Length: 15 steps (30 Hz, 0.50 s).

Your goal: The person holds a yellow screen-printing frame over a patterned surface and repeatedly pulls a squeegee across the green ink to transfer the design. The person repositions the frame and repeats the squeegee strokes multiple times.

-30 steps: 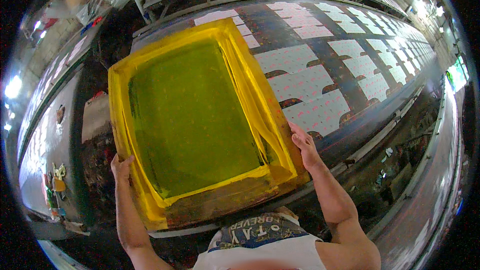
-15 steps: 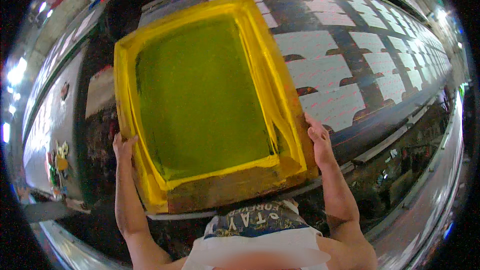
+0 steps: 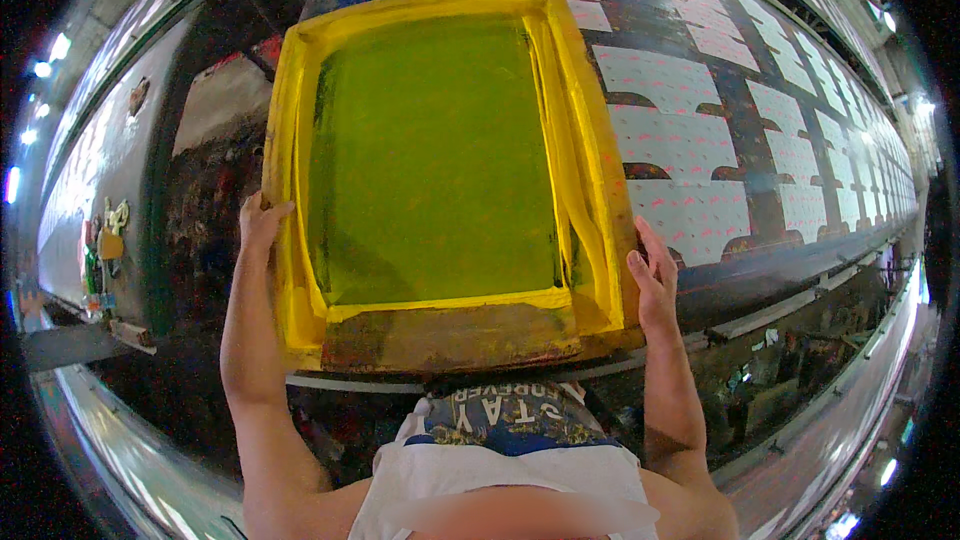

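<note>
Dark and long, the worktop (image 3: 735, 290) runs away to my right through a dim workshop. Nearest to me is my white sleeveless top (image 3: 500, 462), and just beyond it a dark grey patterned cloth (image 3: 500, 422) at my waist, printed with big pale capital letters, the only lettering large enough to make out. Right before it lies the broad rectangular frame wrapped in bright yellow tape (image 3: 607, 175), its near side close to my waist, its body over the near part of the worktop; I can't tell whether it rests there or hangs just above. A worn brown strip (image 3: 450, 338) crosses its near side, and olive-green mesh (image 3: 440, 160) fills the middle. My left hand (image 3: 262, 222) grasps the frame's left edge, thumb hooked over the top. My right hand (image 3: 655, 268) is at the right edge, fingers stretched along it and thumb apart; how firmly they hold, I cannot tell. Past that edge, white sheets with small pinkish-red marks (image 3: 665, 140) lie in columns, the marks too small to read. Off to the left, small yellow and green odds and ends (image 3: 110, 243) sit on a glossy grey table (image 3: 110, 155); beyond shine bright lamps (image 3: 60, 46).
</note>
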{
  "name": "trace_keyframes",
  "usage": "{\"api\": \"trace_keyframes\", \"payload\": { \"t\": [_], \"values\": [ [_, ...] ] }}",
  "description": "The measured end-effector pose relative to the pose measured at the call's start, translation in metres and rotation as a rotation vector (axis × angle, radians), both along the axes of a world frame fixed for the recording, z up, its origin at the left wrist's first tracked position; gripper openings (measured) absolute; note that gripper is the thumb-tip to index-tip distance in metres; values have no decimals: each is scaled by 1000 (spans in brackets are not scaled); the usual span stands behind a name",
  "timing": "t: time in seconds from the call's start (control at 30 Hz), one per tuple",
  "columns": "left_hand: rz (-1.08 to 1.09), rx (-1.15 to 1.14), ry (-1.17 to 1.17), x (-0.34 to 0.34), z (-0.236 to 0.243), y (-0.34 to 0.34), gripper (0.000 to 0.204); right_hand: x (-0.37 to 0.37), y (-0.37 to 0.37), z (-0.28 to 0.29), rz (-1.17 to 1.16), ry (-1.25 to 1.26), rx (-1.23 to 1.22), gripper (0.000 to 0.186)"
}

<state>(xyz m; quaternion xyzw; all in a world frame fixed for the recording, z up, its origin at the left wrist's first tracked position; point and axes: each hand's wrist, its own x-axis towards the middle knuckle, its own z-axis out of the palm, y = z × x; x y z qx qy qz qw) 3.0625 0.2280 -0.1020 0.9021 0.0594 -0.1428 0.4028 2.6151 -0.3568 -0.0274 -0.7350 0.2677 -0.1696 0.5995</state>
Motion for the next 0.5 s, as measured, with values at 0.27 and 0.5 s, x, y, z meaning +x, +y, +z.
{"api": "trace_keyframes", "payload": {
  "t": [0.27,0.5],
  "values": [
    [29,16,-35,12,-7,8,95,9,11,7,-98,44,-392,49],
    [-218,147,-34,32,21,-13,88,-7,120,79,694,-39,-894,54]
  ]
}}
